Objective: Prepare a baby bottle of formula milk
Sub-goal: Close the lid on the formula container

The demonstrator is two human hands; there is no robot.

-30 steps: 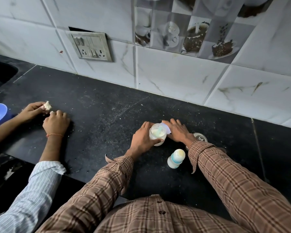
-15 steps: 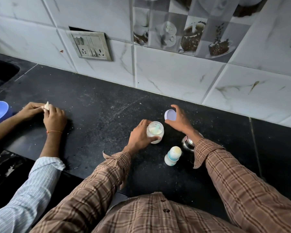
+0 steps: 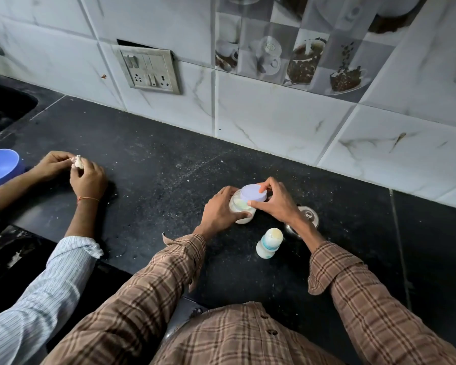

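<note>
Gripping one jar (image 3: 242, 211), left hand (image 3: 219, 209); right hand (image 3: 277, 202) pinching one lid (image 3: 253, 193).

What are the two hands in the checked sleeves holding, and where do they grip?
The left hand grips the small jar around its side. The right hand pinches the lilac lid by its rim, over the jar's mouth.
</note>
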